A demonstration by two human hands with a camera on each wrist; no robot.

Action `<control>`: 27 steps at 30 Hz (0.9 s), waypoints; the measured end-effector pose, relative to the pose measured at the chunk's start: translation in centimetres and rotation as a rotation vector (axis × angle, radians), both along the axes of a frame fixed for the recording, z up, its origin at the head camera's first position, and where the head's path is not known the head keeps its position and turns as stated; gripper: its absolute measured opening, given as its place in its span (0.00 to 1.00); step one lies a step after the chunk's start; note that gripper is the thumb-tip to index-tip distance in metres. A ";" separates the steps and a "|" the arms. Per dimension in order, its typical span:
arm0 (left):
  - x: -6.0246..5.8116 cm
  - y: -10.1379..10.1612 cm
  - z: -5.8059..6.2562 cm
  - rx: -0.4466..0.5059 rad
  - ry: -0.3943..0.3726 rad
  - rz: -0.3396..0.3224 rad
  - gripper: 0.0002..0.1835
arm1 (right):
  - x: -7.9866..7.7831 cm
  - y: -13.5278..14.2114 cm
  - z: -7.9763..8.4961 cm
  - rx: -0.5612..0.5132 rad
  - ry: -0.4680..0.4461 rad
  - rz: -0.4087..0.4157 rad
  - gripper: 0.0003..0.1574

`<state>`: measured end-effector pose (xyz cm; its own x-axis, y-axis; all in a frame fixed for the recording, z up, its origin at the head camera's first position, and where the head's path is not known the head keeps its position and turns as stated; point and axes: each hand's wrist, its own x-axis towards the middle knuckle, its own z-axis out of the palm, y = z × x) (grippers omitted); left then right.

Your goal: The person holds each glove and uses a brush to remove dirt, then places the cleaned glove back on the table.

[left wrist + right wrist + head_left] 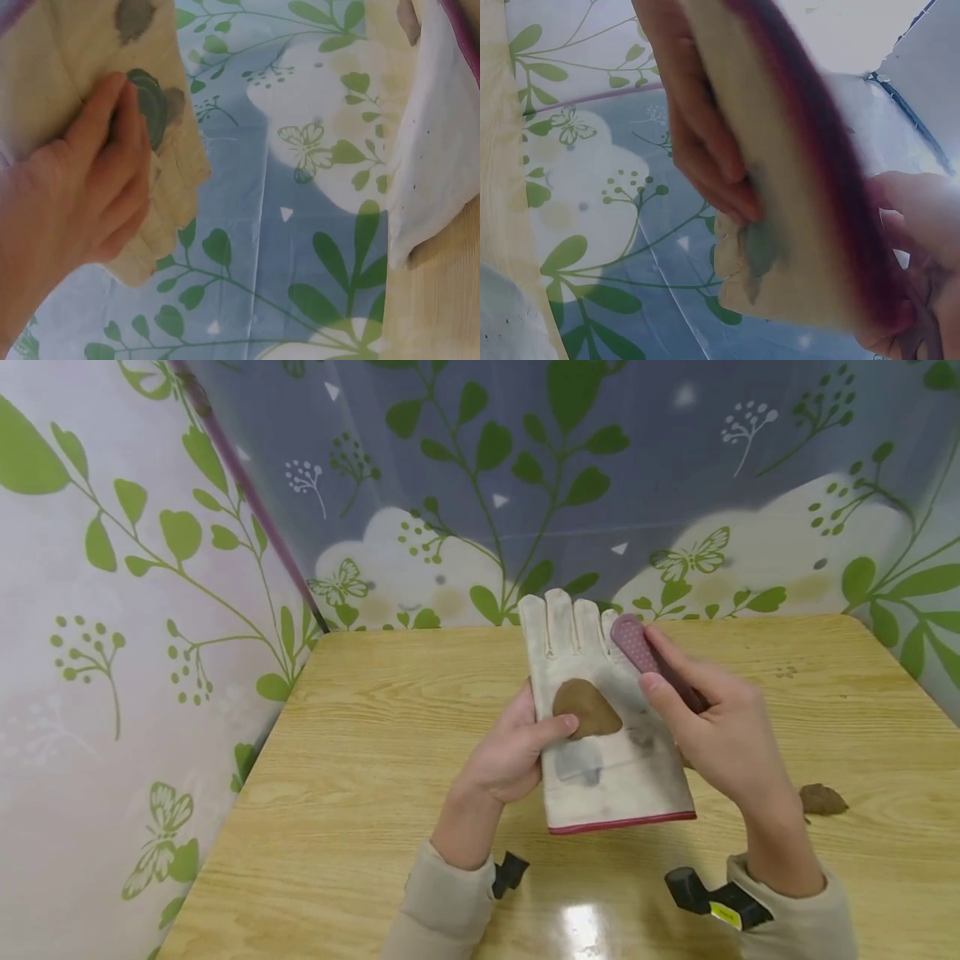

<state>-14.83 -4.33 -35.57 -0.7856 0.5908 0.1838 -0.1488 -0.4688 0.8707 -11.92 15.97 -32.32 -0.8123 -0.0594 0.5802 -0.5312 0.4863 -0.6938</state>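
Observation:
My left hand (513, 743) holds an off-white work glove (637, 777) with a dark red cuff edge, fingers pointing away. Its thumb rests on a flat brown patch (596, 706) on the glove. Grey stains mark the glove around it. In the left wrist view, the left fingers (124, 161) lie beside a round grey-green patch (148, 105). My right hand (723, 731) pinches a mauve dotted strip-like thing (633, 639) against the glove's upper right side; its kind is unclear. The right wrist view shows the red-edged cuff (832, 165) blurred.
A crumpled brown scrap (822, 799) lies on the wooden table (360, 760), right of the right wrist. White cloth (435, 142) shows at the side of the left wrist view. A leaf-patterned wall covering (450, 527) stands behind and at the left. Both wrists wear black cameras.

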 end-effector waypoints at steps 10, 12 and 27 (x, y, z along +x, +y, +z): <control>0.3 -0.3 0.3 -0.020 -0.029 -0.046 0.31 | 0.1 -0.3 -0.4 0.276 0.141 0.083 0.32; 0.3 -0.4 0.4 -0.063 -0.033 -0.039 0.30 | 0.0 -0.5 -0.5 0.321 0.173 0.116 0.31; 0.3 -0.2 0.1 -0.098 -0.097 0.001 0.32 | -1.0 0.7 -1.2 0.123 0.136 -0.016 0.30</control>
